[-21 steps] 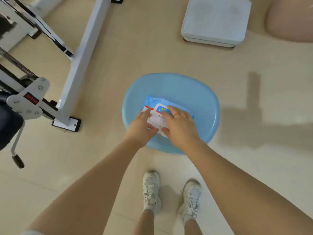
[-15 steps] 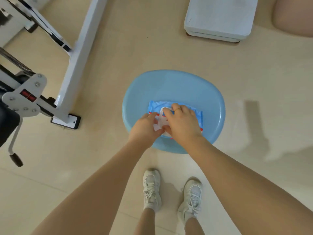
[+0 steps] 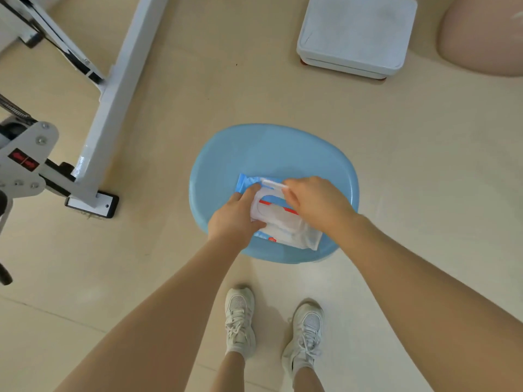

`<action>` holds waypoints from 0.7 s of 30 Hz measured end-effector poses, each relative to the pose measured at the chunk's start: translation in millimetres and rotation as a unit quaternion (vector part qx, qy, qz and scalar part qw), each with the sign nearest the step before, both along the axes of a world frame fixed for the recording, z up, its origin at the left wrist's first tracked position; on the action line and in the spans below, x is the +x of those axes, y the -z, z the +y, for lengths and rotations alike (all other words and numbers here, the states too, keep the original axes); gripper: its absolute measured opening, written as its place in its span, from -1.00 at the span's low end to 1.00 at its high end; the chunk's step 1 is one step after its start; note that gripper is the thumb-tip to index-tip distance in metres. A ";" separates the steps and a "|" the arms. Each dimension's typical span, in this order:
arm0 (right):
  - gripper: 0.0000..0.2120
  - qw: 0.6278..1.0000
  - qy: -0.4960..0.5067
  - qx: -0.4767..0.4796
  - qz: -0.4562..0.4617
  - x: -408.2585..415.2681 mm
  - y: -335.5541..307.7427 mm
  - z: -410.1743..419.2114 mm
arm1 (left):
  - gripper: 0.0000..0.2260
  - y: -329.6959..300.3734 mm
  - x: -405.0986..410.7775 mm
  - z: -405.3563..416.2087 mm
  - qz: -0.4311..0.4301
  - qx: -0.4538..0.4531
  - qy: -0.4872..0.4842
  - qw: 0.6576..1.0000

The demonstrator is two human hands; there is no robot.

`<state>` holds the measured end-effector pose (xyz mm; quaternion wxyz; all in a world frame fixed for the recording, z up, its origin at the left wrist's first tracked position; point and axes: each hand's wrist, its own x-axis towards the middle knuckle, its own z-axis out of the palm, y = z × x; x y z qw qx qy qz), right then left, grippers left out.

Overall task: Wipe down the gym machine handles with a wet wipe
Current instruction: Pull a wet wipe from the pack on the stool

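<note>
A blue and white wet wipe pack point(image 3: 285, 230) lies on a round blue stool point(image 3: 268, 151) in front of my feet. My left hand point(image 3: 235, 219) grips the pack's left end, thumb on its near edge and fingers over the top. My right hand point(image 3: 317, 202) pinches the white plastic lid point(image 3: 273, 183), which is lifted off the pack's opening. No loose wipe shows. The white gym machine frame point(image 3: 113, 94) stands at the left, with a black-tipped lever point(image 3: 4, 274) at the far left edge.
A white square box point(image 3: 356, 35) sits on the floor at the back right, next to a pale pink rounded object point(image 3: 486, 35). The machine's foot point(image 3: 93, 203) rests left of the stool. My two white shoes point(image 3: 271, 326) stand just behind the stool.
My right hand has raised the pack's white lid, which was flat before. My left hand shifted to grip the pack's left end, and the pack turned slightly on the stool.
</note>
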<state>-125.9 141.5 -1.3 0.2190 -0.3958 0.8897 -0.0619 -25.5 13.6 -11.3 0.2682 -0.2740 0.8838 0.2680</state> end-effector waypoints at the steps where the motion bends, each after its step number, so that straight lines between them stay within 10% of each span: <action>1: -0.74 0.999 0.040 0.002 0.000 -4.7 -1.5 1.0 | -0.37 0.5 -0.5 0.1 -0.003 0.000 0.003 1.000; 6: -0.84 0.948 0.309 -0.060 0.035 4.9 -7.7 8.0 | -0.37 1.2 1.9 2.6 0.005 -0.029 0.025 0.999; 12: -0.85 0.999 0.037 -0.037 -0.010 38.7 9.3 12.0 | -0.52 1.0 21.5 17.8 0.045 -0.061 0.067 0.995; 21: -0.74 0.997 0.065 0.022 0.044 40.5 2.1 -6.0 | -0.58 3.3 24.0 9.5 0.092 -0.008 0.045 0.995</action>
